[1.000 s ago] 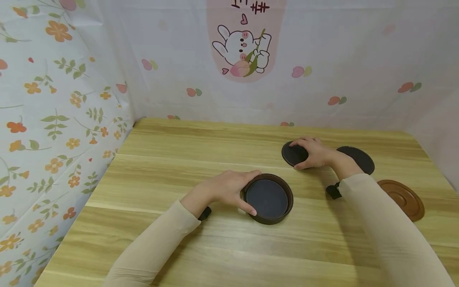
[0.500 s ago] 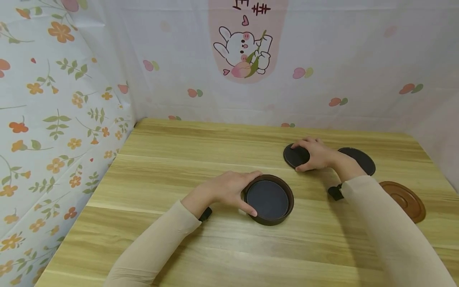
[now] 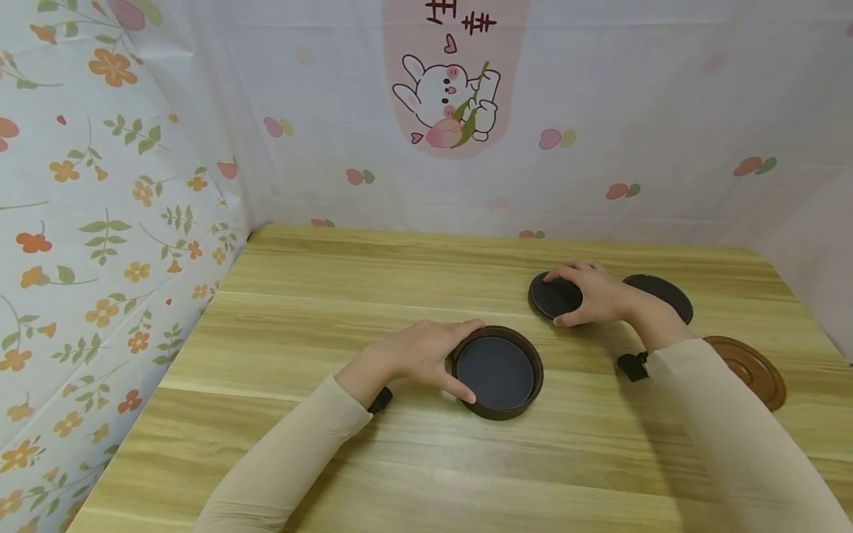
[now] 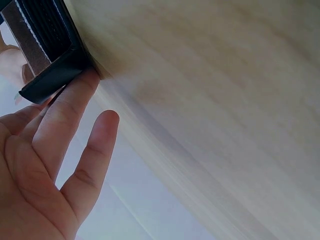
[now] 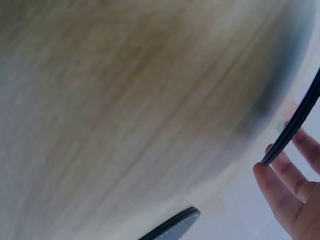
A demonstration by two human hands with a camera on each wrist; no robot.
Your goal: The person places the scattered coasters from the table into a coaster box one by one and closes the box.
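Observation:
My left hand grips the left side of a round brown holder, thumb at its near rim and fingers at its far rim. A black round coaster lies inside it. The left wrist view shows the holder's side with several dark layers and white stitching, the fingertips against its lower edge. At the back right, my right hand pinches a second black round coaster by its edge. That coaster is tilted and held above the table in the right wrist view.
Behind my right wrist, another black disc lies on the wood-grain table. Partly hidden by the right sleeve is a brown round lid with a ring pattern. Printed cloth hangs along the back and left edges.
My right hand has moved slightly right and toward me, the coaster between its fingers rising off the table. The left hand keeps the same grip on the holder.

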